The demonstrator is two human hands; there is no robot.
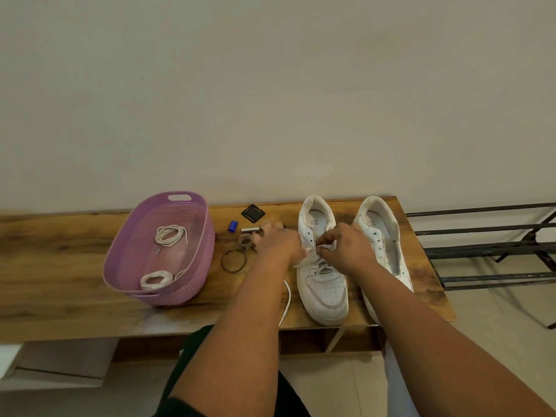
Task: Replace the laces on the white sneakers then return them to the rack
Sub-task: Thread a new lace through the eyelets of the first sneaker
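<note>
Both hands worked the left sneaker point(323, 278): the right hand point(346, 243) pinched the lace point(322, 260) just over an eyelet, the left hand point(281, 240) gripped the shoe's side. A slipped tip could unthread the lower rows.

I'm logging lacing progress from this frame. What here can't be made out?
Head view only:
- Left sneaker upper eyelets: covered by left hand and right hand, so threading there is hidden.
- Right sneaker toe: behind the right forearm.
- Small items beside the purple basket: too small to identify.
- Rack: cut off by the right edge.
</note>
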